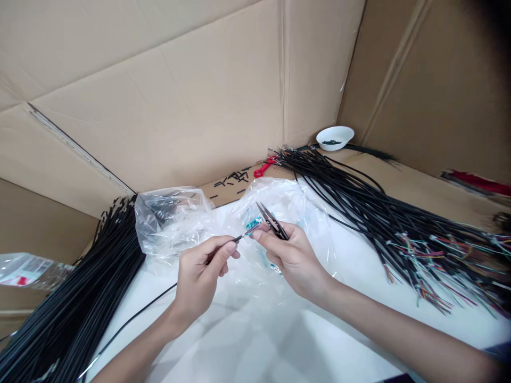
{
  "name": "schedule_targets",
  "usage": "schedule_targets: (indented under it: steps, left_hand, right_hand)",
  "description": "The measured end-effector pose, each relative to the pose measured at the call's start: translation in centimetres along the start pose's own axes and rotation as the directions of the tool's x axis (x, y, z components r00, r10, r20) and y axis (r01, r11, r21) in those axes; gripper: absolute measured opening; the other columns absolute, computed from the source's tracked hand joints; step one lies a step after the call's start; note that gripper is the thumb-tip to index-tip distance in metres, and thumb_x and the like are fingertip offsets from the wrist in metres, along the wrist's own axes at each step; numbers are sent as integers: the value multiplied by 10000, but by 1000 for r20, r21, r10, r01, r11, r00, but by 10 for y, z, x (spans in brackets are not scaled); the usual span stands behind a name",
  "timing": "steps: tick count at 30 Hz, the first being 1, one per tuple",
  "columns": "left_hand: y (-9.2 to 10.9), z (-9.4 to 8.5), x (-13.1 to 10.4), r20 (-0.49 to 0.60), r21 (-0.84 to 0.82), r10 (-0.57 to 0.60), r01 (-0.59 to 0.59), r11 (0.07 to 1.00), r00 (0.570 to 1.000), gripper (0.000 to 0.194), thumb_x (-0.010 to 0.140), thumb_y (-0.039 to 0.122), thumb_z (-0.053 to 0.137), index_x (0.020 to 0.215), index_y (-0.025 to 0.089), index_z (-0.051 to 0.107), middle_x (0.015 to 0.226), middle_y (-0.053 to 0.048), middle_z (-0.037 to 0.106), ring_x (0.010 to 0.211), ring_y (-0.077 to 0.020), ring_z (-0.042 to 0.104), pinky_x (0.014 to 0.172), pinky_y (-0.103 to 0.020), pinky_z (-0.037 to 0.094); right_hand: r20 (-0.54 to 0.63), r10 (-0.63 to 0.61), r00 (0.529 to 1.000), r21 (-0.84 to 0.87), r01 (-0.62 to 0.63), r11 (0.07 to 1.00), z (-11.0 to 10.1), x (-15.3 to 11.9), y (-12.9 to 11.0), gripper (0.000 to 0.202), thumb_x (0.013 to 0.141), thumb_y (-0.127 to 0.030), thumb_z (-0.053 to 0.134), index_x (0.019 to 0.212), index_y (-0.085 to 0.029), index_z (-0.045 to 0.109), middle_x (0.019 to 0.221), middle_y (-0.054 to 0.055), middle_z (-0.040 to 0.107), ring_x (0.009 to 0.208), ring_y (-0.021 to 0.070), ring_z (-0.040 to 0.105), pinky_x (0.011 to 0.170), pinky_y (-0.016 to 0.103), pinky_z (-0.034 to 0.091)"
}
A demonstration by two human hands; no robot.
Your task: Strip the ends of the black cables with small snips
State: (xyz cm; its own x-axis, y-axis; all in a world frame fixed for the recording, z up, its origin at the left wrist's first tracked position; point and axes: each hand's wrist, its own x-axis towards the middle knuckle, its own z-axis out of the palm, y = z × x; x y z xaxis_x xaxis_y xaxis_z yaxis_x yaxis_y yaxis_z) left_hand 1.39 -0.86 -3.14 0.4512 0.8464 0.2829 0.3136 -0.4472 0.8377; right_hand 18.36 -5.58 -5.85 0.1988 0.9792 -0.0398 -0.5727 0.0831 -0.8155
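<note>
My left hand (207,263) pinches a thin black cable (154,299) close to its end, between thumb and forefinger. The rest of the cable trails down to the lower left. My right hand (289,255) is closed around a dark two-bladed tool that looks like small scissors (271,219), its points directed up and left. The thumb and forefinger of that hand also meet the fine wires (250,231) coming out of the cable end. Behind the fingers lies a clear plastic bag (313,205) with small teal pieces (253,222) showing.
Black cables (83,287) are heaped at left; another bundle (343,181) with coloured wire ends lies at right. Short black tubes (235,178), a red tool (263,167) and a white bowl (335,133) sit at the back. Cardboard walls (207,101) enclose the white surface (223,340).
</note>
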Motion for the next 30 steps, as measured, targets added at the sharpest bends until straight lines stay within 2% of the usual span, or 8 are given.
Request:
schedule_targets:
  steps: [7, 11, 14, 18, 20, 22, 27, 30]
  left_hand:
    - [7, -3, 6, 195, -232, -227, 269, 935, 954, 308, 896, 426, 659, 783, 143, 707, 649, -15, 665, 397, -46, 408, 411, -199, 328]
    - [6, -7, 10, 318, -294, -302, 397, 869, 898, 414, 858, 530, 696, 766, 127, 676, 474, 54, 461, 386, -29, 269, 406, -187, 187]
    - [4, -12, 14, 443, -351, -385, 552, 756, 809, 450, 814, 555, 748, 754, 119, 655, 461, 98, 320, 405, -17, 153, 399, -177, 78]
    - [3, -18, 19, 612, -406, -499, 785, 467, 613, 366, 717, 400, 865, 790, 115, 648, 511, 126, 292, 379, 12, 93, 356, -161, 50]
    - [2, -20, 19, 651, -435, -505, 824, 364, 567, 314, 708, 315, 870, 806, 110, 654, 519, 132, 290, 371, 19, 84, 340, -145, 72]
    - [1, -20, 20, 655, -456, -498, 823, 339, 568, 261, 739, 278, 843, 815, 104, 664, 522, 128, 304, 366, 20, 86, 330, -131, 89]
    - [1, -20, 18, 613, -478, -470, 772, 420, 635, 205, 827, 289, 772, 831, 101, 689, 527, 103, 359, 352, 20, 140, 329, -110, 140]
    - [1, -21, 17, 612, -484, -463, 767, 422, 641, 211, 822, 295, 781, 833, 104, 690, 538, 101, 368, 353, 22, 147, 330, -112, 144]
  right_hand:
    - [5, -198, 980, -166, 196, 967, -3, 3, 5, 219, 743, -359, 804, 675, -199, 671, 599, -32, 480, 540, 92, 339, 494, 249, 259]
    - [6, -218, 976, -227, 214, 950, -3, 4, 3, 204, 731, -341, 799, 665, -194, 674, 649, -6, 553, 604, 116, 443, 558, 253, 337]
    - [23, -219, 976, -253, 217, 943, -4, 4, 4, 201, 733, -343, 793, 666, -195, 674, 638, -3, 558, 597, 120, 444, 543, 251, 336]
    - [66, -243, 968, -305, 252, 918, -7, 4, 7, 169, 779, -299, 759, 686, -199, 660, 585, -31, 492, 530, 94, 347, 502, 251, 270]
    - [86, -260, 962, -323, 274, 906, -8, 5, 8, 156, 789, -284, 749, 694, -199, 660, 585, -35, 483, 527, 91, 340, 505, 252, 274]
    - [83, -267, 960, -332, 279, 901, -9, 7, 8, 173, 781, -299, 754, 680, -196, 658, 593, -29, 481, 547, 97, 362, 516, 254, 292]
    - [57, -223, 973, -346, 228, 910, -6, 9, 4, 234, 768, -388, 776, 697, -186, 681, 574, -43, 423, 539, 94, 317, 505, 261, 273]
    - [51, -235, 971, -349, 238, 906, -5, 8, 3, 249, 758, -405, 796, 713, -188, 682, 565, -57, 395, 531, 93, 299, 507, 268, 282]
